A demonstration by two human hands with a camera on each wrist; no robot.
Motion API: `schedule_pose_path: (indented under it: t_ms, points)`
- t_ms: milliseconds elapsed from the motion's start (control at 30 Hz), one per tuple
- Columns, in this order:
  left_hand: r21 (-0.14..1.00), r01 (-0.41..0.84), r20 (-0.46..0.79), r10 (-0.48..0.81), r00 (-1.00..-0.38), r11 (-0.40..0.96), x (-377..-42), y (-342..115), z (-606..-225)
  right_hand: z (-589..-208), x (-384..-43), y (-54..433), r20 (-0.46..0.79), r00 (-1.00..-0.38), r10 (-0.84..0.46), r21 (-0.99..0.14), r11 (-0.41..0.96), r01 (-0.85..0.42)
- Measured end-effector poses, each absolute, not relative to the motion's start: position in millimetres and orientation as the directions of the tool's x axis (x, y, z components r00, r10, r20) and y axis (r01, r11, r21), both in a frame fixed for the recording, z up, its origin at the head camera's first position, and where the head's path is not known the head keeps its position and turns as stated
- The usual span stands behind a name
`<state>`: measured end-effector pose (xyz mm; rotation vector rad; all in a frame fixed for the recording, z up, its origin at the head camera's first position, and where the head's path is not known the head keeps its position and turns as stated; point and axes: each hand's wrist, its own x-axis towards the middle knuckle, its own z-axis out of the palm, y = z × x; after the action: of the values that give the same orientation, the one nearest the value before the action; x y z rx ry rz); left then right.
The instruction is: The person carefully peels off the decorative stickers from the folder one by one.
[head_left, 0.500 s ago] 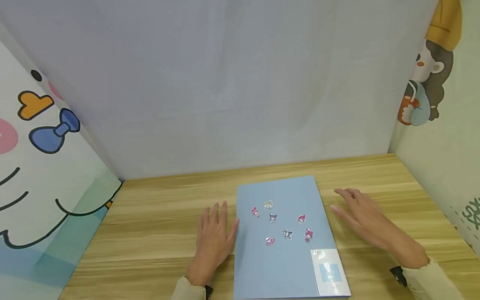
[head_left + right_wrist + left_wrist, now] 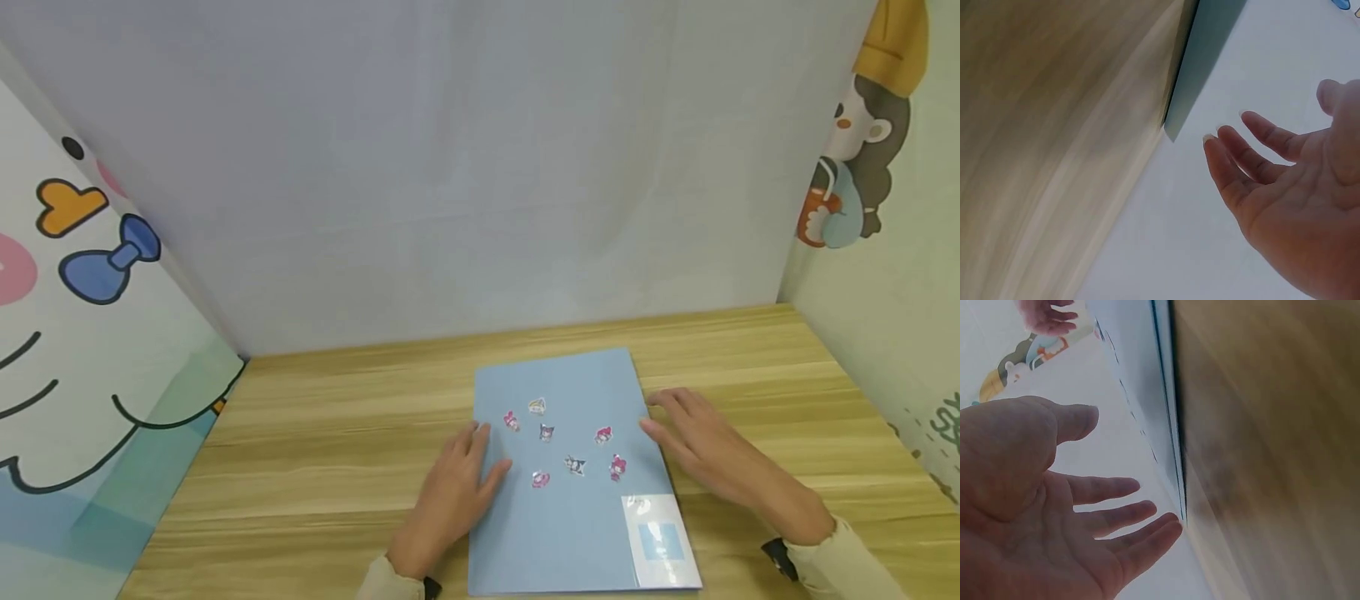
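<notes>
A light blue folder (image 2: 555,537) lies flat on the wooden table, with several small cartoon stickers (image 2: 574,466) on its cover and a white label pocket (image 2: 660,542) at the lower right corner. Over its left edge is my left hand (image 2: 446,500), thumb and fingers spread and relaxed. In the left wrist view, the fingers (image 2: 1147,547) appear beside the folder's edge (image 2: 1163,381); contact cannot be told. My right hand (image 2: 716,454) hovers at the right edge, thumb nearest the cover. The right wrist view shows its loosely bent fingers (image 2: 1229,169) apart from the folder (image 2: 1207,62).
Wood-grain tabletop (image 2: 322,450) surrounds the folder. A pale cloth wall (image 2: 480,183) rises behind the table. Printed cartoon curtains stand at the left (image 2: 90,350) and right (image 2: 885,333).
My left hand has moved right, from beside the folder to over its left edge. My right hand has come left to the opposite edge. The folder stays in place.
</notes>
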<state>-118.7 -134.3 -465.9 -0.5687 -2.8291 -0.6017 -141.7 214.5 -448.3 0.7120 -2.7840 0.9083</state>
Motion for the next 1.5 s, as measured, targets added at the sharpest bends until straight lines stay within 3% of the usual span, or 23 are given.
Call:
schedule_pose_path:
  t_ms: [500, 767, 1200, 1500]
  points:
    - [0.397, 0.398, -0.045, 0.451, -0.891, 0.827, -106, -125, -461, -455, -139, 197, 0.196, -0.847, -0.495, -0.519, 0.68, -0.518]
    - [0.327, 0.406, -0.113, 0.461, -0.88, 0.854, -101, -120, -463, -458, -132, 196, 0.129, -0.839, -0.528, -0.552, 0.665, -0.503]
    - [0.251, 0.411, -0.127, 0.451, -0.884, 0.876, -95, -116, -461, -462, -131, 193, 0.215, -0.785, -0.581, -0.466, 0.645, -0.605]
    - [0.252, 0.406, -0.136, 0.448, -0.884, 0.878, -95, -115, -461, -468, -134, 186, 0.372, -0.712, -0.595, -0.38, 0.603, -0.702]
